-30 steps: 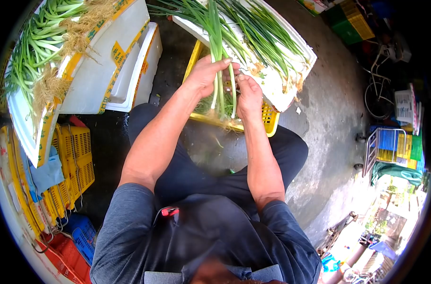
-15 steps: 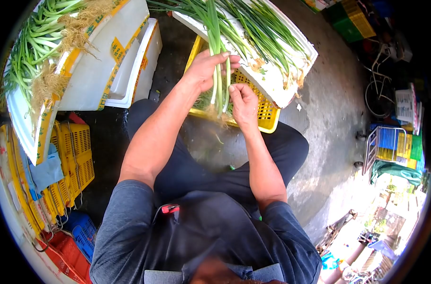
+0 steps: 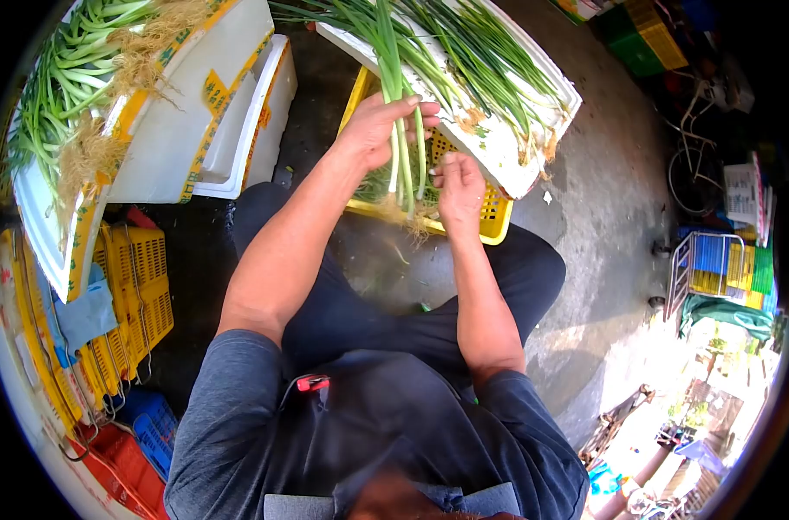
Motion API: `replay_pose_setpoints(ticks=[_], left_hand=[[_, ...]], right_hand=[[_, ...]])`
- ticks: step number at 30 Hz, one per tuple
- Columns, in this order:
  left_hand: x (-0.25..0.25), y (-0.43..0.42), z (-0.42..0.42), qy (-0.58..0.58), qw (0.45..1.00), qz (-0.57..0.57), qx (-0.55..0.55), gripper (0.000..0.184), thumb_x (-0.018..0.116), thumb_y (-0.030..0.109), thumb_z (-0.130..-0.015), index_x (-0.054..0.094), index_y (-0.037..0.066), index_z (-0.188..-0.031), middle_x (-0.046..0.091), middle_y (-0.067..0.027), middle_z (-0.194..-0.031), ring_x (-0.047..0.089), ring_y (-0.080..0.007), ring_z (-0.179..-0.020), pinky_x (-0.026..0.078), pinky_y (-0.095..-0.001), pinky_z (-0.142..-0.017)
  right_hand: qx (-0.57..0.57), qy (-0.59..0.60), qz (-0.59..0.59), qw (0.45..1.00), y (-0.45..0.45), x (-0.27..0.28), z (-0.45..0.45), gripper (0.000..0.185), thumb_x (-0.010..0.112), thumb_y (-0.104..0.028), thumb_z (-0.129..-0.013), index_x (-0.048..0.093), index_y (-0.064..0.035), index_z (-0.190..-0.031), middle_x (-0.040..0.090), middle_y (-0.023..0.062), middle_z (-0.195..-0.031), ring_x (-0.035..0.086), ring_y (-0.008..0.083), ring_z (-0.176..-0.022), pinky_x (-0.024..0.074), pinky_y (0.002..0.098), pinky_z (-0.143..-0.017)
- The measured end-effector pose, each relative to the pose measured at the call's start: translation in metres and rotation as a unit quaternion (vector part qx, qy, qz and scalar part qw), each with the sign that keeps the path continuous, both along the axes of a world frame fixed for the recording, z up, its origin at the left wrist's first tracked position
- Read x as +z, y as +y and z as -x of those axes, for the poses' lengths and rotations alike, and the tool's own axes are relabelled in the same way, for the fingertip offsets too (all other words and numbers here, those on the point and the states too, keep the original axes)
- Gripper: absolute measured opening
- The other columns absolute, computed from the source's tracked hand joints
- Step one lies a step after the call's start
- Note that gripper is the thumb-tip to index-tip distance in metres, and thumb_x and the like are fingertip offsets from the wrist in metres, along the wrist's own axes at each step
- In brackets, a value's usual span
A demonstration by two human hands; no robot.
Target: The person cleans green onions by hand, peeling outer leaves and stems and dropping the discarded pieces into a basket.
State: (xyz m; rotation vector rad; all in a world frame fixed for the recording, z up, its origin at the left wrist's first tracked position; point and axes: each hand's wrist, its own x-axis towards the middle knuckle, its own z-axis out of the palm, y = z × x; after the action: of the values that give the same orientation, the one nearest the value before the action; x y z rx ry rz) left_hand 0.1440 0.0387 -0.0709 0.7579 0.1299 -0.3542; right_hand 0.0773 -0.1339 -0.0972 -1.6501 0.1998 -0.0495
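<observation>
My left hand (image 3: 375, 132) is closed around a few green onions (image 3: 401, 160), whose white ends and stringy roots hang down toward me. Their long green leaves reach up past my fingers. Just right of the stalks, my right hand (image 3: 460, 189) is pinched, its thumb against the fingers; a small pale bit shows at the tips, too small to name. Beneath both hands is a yellow plastic basket (image 3: 496, 227) with loose green scraps in it. Across its far side lies a white foam lid (image 3: 520, 178) bearing more green onions (image 3: 490, 65).
At the left, another foam lid (image 3: 32, 221) carries rooted green onions (image 3: 74, 74), beside white foam boxes (image 3: 238, 113). Yellow crates (image 3: 139, 277) are stacked below. A metal cart (image 3: 685, 269) stands on the wet concrete floor (image 3: 603, 191) at the right.
My right hand has drawn slightly right and away from the green onion stalks, still pinched. My left hand and its green onions have hardly moved.
</observation>
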Motion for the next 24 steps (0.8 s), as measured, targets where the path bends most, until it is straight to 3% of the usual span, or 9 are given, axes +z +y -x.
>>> replay_pose_setpoints(ticks=[3, 7, 8, 12, 15, 18, 22, 24], left_hand=[[0.003, -0.002, 0.001, 0.008, 1.000, -0.002, 0.007, 0.022, 0.057, 0.014, -0.099, 0.055, 0.001, -0.117, 0.067, -0.0172, -0.117, 0.067, -0.0281, -0.105, 0.056, -0.0427, -0.088], [0.007, -0.009, 0.005, 0.013, 1.000, -0.008, 0.013, 0.029, 0.057, 0.011, -0.098, 0.054, 0.000, -0.125, 0.068, -0.0150, -0.115, 0.067, -0.0253, -0.101, 0.054, -0.0391, -0.086], [0.008, -0.010, 0.005, 0.008, 1.000, -0.008, 0.014, 0.030, 0.058, 0.011, -0.098, 0.054, 0.000, -0.125, 0.068, -0.0151, -0.115, 0.067, -0.0254, -0.100, 0.054, -0.0390, -0.087], [0.004, -0.012, 0.008, -0.004, 1.000, 0.002, 0.008, 0.031, 0.058, 0.007, -0.097, 0.053, -0.002, -0.126, 0.066, -0.0159, -0.116, 0.065, -0.0259, -0.102, 0.054, -0.0381, -0.091], [0.007, -0.009, 0.011, -0.015, 1.000, -0.012, -0.003, 0.027, 0.060, 0.016, -0.099, 0.053, 0.001, -0.121, 0.066, -0.0157, -0.121, 0.065, -0.0252, -0.111, 0.057, -0.0312, -0.087], [0.013, -0.011, 0.012, -0.010, 1.000, 0.003, -0.017, 0.030, 0.060, 0.017, -0.099, 0.053, 0.000, -0.122, 0.066, -0.0148, -0.120, 0.065, -0.0239, -0.112, 0.057, -0.0276, -0.085], [0.006, -0.014, 0.009, -0.016, 0.999, 0.020, -0.030, 0.028, 0.061, 0.017, -0.099, 0.056, -0.002, -0.119, 0.067, -0.0152, -0.116, 0.065, -0.0222, -0.108, 0.056, -0.0295, -0.086], [0.001, -0.013, 0.007, -0.028, 0.998, 0.025, -0.044, 0.027, 0.062, 0.017, -0.098, 0.057, -0.001, -0.118, 0.067, -0.0131, -0.112, 0.064, -0.0201, -0.105, 0.054, -0.0301, -0.087]], right_hand=[[-0.082, -0.053, 0.056, 0.994, -0.010, 0.016, -0.002, 0.019, 0.056, -0.019, -0.102, 0.061, -0.0014, -0.099, 0.060, 0.0011, -0.075, 0.050, 0.0072, -0.063, 0.0421, 0.0223, -0.059], [0.038, -0.189, 0.194, 0.962, 0.010, 0.033, 0.001, 0.017, 0.060, -0.015, -0.099, 0.066, 0.0009, -0.097, 0.061, 0.0025, -0.076, 0.051, 0.0094, -0.064, 0.0442, 0.0245, -0.061], [0.062, -0.232, 0.243, 0.940, 0.019, 0.045, 0.000, 0.015, 0.063, -0.012, -0.094, 0.069, 0.0019, -0.097, 0.065, 0.0094, -0.079, 0.059, 0.0182, -0.067, 0.0480, 0.0308, -0.064], [0.068, -0.195, 0.348, 0.914, 0.037, 0.046, -0.007, 0.017, 0.068, -0.014, -0.087, 0.070, -0.0007, -0.099, 0.067, 0.0195, -0.084, 0.066, 0.0354, -0.077, 0.0505, 0.0405, -0.070], [0.065, -0.205, 0.352, 0.911, 0.038, 0.035, -0.011, 0.017, 0.067, -0.012, -0.087, 0.070, 0.0010, -0.097, 0.066, 0.0164, -0.078, 0.065, 0.0280, -0.070, 0.0497, 0.0373, -0.067], [0.067, -0.155, 0.260, 0.951, 0.032, 0.023, -0.016, 0.016, 0.065, -0.011, -0.090, 0.069, 0.0026, -0.096, 0.066, 0.0084, -0.074, 0.059, 0.0167, -0.064, 0.0469, 0.0305, -0.062], [0.069, -0.057, 0.094, 0.992, 0.023, 0.012, -0.021, 0.015, 0.060, -0.011, -0.095, 0.069, 0.0017, -0.097, 0.063, -0.0014, -0.077, 0.051, 0.0055, -0.063, 0.0400, 0.0203, -0.058], [0.070, -0.031, 0.050, 0.996, 0.019, 0.014, -0.020, 0.015, 0.060, -0.010, -0.096, 0.068, 0.0018, -0.097, 0.062, -0.0013, -0.076, 0.050, 0.0049, -0.063, 0.0402, 0.0205, -0.057]])
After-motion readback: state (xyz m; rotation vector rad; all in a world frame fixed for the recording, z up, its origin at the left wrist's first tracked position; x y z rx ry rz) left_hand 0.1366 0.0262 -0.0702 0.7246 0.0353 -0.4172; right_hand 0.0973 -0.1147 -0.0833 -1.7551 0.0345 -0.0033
